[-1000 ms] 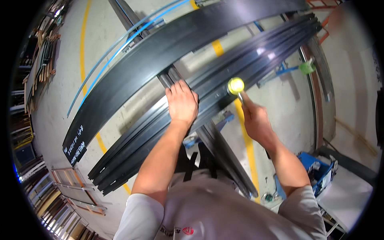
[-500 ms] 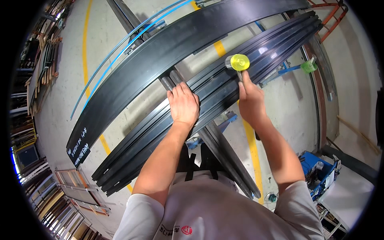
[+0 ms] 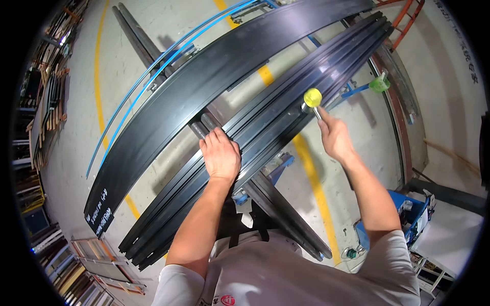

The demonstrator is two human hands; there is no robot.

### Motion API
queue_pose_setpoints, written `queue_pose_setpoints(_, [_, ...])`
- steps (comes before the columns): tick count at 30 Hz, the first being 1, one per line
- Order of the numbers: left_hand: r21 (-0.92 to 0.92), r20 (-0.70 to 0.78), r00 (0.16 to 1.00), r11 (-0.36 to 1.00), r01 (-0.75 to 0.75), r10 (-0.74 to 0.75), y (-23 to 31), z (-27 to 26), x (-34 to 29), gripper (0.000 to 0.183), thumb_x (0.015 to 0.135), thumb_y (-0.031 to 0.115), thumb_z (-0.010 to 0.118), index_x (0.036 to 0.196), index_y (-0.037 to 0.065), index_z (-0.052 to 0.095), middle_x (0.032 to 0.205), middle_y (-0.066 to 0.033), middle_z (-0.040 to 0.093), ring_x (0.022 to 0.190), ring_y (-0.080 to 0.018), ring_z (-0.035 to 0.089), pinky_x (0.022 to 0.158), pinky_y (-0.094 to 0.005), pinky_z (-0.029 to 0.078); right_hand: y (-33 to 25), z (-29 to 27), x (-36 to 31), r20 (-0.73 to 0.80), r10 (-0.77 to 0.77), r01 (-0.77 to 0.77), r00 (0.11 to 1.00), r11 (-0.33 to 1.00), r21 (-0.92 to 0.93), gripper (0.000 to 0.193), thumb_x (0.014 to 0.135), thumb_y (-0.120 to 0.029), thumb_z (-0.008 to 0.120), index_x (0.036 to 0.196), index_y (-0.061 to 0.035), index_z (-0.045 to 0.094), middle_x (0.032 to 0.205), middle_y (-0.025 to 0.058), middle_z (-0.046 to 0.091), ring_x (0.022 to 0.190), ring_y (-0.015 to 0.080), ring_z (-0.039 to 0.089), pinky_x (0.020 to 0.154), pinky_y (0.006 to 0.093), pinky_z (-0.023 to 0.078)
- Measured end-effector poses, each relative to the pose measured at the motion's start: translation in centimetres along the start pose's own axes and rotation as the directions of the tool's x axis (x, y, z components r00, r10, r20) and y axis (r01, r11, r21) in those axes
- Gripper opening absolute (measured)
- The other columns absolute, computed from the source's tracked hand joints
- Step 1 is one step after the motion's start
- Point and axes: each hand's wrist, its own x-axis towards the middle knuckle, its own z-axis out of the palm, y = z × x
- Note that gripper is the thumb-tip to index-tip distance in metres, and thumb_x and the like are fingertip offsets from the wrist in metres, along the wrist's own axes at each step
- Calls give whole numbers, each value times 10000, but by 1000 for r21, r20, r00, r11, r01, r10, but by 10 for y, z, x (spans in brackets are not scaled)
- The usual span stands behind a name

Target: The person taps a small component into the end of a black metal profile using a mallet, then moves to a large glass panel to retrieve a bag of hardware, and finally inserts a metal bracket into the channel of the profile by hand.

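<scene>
A bundle of long, curved black profiles (image 3: 268, 132) runs slantwise in front of me, from lower left to upper right. My left hand (image 3: 222, 155) lies over it near the middle, fingers bent round its far edge beside the dark support bars. In my right hand (image 3: 336, 136) is the handle of a mallet (image 3: 313, 97) with a yellow face and a metal-coloured head. The mallet's head is over the near side of the bundle; whether it touches cannot be made out. Beyond the bundle lies a wide, curved black panel (image 3: 173, 112) with white handwriting at its left end.
Dark support bars (image 3: 286, 211) pass beneath the profiles. Thin blue curved strips (image 3: 122, 120) lie beyond the panel. A green-wrapped blue arm (image 3: 379, 83) sticks out at right. A blue bin (image 3: 413, 211) stands lower right, and racks of strips (image 3: 66, 270) line the left.
The mallet has come nearer to me and its head has turned. My left hand keeps its place on the profiles, while the whole view has shifted a little.
</scene>
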Motion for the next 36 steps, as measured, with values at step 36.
queue_pose_setpoints(36, [-518, -409, 903, 781, -350, 133, -140, -93, -311, 434, 843, 72, 644, 1239, -71, 541, 1134, -233, 600, 1044, -432, 590, 956, -495, 505, -91, 111, -37, -102, -185, 107, 977, 852, -513, 265, 838, -160, 719, 1069, -34, 694, 1111, 183, 599, 1092, 395, 552, 898, 507, 469])
